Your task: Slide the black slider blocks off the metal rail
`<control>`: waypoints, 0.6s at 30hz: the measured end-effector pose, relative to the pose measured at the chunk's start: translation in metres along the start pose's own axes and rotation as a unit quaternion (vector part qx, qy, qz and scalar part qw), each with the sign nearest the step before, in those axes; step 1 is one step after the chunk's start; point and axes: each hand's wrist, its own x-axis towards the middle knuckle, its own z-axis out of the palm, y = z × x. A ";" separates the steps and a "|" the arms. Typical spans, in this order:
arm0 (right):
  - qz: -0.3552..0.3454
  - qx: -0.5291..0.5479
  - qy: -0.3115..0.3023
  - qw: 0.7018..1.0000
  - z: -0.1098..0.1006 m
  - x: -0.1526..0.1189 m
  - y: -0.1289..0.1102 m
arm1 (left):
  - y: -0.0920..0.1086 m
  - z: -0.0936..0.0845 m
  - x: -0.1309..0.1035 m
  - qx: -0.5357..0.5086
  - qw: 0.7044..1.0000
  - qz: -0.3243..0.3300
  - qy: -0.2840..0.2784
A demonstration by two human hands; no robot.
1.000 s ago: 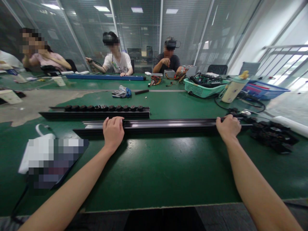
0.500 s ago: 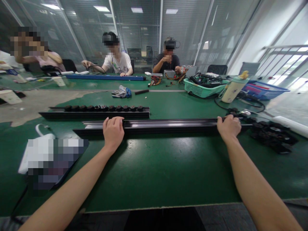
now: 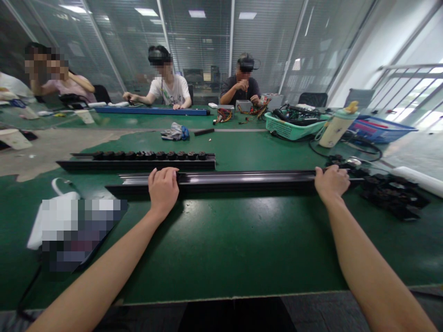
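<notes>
A long black metal rail (image 3: 245, 180) lies across the green table (image 3: 221, 249). My left hand (image 3: 164, 188) is closed over its left part, fingers wrapped on the far edge. Near the rail's right end, my right hand (image 3: 332, 182) is closed on it in the same way. Behind and to the left lies a second black rail (image 3: 138, 164), with a row of round black parts (image 3: 160, 156) along it. Dark parts (image 3: 394, 191) are heaped just right of my right hand.
A white object (image 3: 55, 221) and a blurred-out flat device sit at the left. Farther back are grey-blue gloves (image 3: 175, 132), a green basket (image 3: 294, 127) of cables, a bottle (image 3: 336, 129) and a blue basket (image 3: 384, 131). Several people sit across the table.
My right hand has shifted very slightly to the right along the rail. My left hand and the rail look unmoved. Across the table, a person's raised hand has come down.
</notes>
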 end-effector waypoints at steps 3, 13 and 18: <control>0.009 -0.001 -0.010 1.000 0.000 0.002 0.000 | 0.000 0.000 0.000 0.007 1.000 0.002 -0.003; 0.036 0.001 -0.027 0.999 -0.007 0.003 0.001 | 0.000 -0.001 -0.001 -0.004 1.000 -0.002 -0.003; 0.043 -0.004 -0.048 0.998 -0.012 0.005 0.000 | -0.001 0.000 -0.001 -0.004 1.000 -0.002 0.000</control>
